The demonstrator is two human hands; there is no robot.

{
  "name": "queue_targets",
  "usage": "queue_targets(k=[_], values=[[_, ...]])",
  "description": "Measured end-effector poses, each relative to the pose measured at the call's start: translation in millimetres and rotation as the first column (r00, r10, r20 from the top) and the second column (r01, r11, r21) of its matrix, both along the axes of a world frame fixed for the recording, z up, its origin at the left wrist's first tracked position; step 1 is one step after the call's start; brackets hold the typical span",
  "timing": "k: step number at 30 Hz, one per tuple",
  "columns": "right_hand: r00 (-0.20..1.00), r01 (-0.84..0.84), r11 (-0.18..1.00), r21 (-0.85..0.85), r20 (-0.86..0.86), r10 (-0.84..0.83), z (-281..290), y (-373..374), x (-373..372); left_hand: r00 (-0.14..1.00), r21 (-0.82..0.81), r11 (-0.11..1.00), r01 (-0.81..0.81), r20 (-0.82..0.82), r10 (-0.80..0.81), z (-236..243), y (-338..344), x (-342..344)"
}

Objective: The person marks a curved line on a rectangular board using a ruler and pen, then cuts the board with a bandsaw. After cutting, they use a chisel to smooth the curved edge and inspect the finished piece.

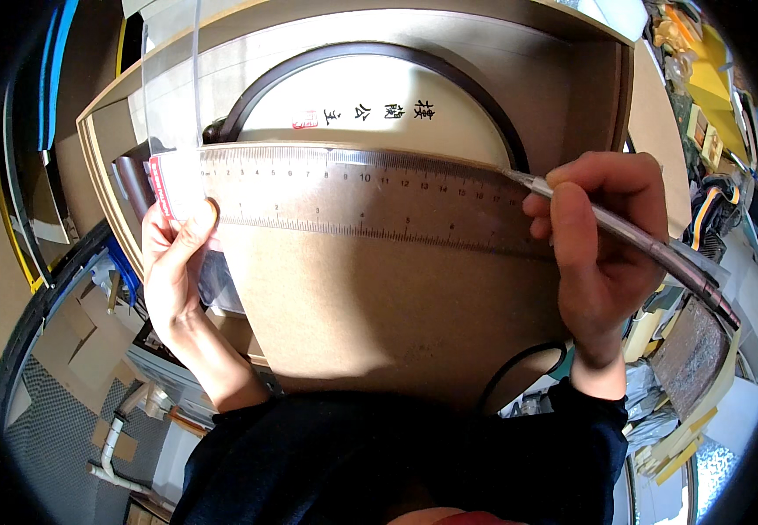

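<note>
A clear ruler (352,188) lies across a brown fibreboard sheet (326,297), close to the sheet's far edge. My left hand (178,262) grips the ruler's left end, thumb on top, beside a red and white label. Pinched in my right hand (611,236) is a slim silver pen-like tool (632,232); whether it is a pencil or a knife I cannot tell. Its pointed tip touches or nearly touches the far edge near the ruler's right end. Beyond the sheet shows half of a dark-rimmed round panel (370,96) with a cream face and black characters.
The round panel lies inside a shallow brown box (602,87) with raised walls. A clear plastic strip (169,79) crosses the box's left side. Yellow and brown scraps (707,79) crowd the right; a dark cord (523,354) curves by the sheet's near right corner.
</note>
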State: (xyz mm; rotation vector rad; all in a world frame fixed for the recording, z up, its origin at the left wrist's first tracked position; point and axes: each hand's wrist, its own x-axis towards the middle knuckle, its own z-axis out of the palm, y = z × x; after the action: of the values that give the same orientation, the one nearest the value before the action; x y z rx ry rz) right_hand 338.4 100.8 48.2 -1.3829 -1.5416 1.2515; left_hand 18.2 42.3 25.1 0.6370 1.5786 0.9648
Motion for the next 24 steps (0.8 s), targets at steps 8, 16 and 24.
queue_targets(k=[8,16,24], values=[[0.997,-0.061,0.998,0.017,0.054,0.06,0.0,1.9,1.3,1.0,0.018,1.0,0.015,0.027,-0.016,-1.7,-2.3,-4.7],[0.994,-0.084,0.996,0.016,0.067,0.082,0.6,2.6,1.1,1.0,0.028,1.0,0.009,0.008,-0.009,-3.3,-3.9,-6.2],[0.992,-0.084,0.996,0.031,0.1,0.08,0.0,1.1,0.0,1.0,0.026,1.0,0.003,0.022,-0.004,-3.2,-3.5,-5.5]])
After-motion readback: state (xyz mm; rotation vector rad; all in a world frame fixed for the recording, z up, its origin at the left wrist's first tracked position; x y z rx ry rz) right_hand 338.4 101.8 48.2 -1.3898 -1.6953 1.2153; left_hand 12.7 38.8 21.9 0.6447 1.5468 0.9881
